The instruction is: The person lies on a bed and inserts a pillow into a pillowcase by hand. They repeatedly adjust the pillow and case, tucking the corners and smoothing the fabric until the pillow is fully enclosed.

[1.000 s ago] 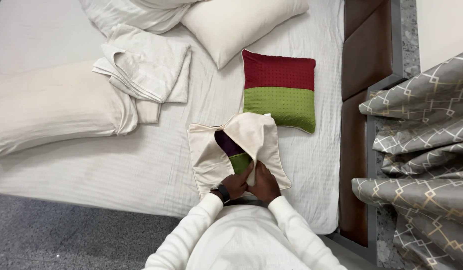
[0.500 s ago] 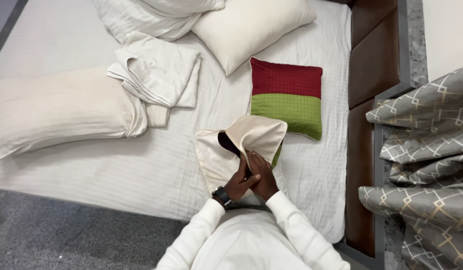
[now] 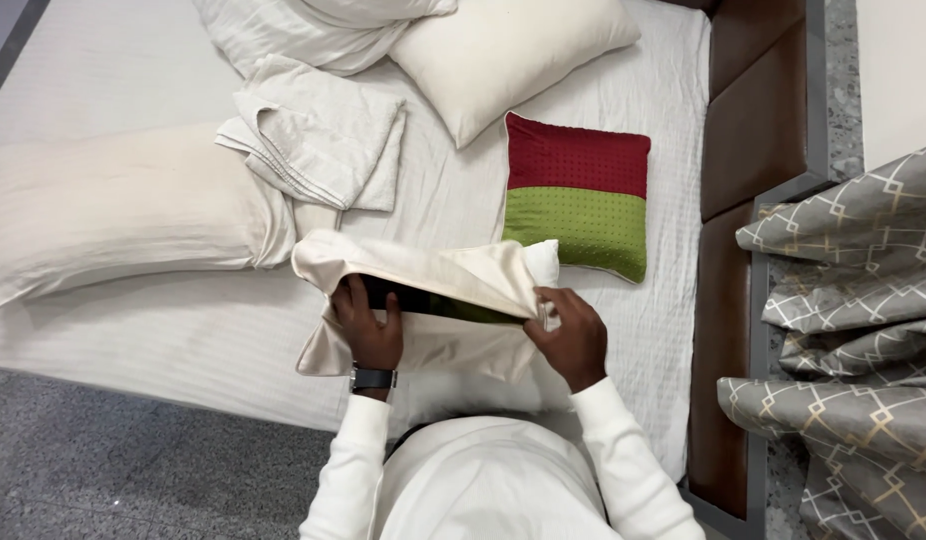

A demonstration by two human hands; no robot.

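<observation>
A cream cushion cover (image 3: 423,275) lies on the bed (image 3: 183,340) in front of me, its mouth held wide. Inside the opening a dark red and green cushion (image 3: 433,303) shows partly. My left hand (image 3: 368,325) grips the cover's left edge at the opening, with a dark watch on the wrist. My right hand (image 3: 573,335) pinches the cover's right edge. A second cushion (image 3: 578,195), red above and green below, lies flat just beyond the cover, apart from both hands.
A long cream pillow (image 3: 113,215) lies at the left. A folded white sheet (image 3: 318,140) and two more pillows (image 3: 503,55) rest at the back. A brown headboard (image 3: 748,200) runs along the right, with a patterned grey curtain (image 3: 853,330) beyond. Grey floor (image 3: 103,470) is at lower left.
My hands have moved apart, pulling the cover's opening wide and flatter across the bed. The cushion now sits deeper inside, with less of it showing.
</observation>
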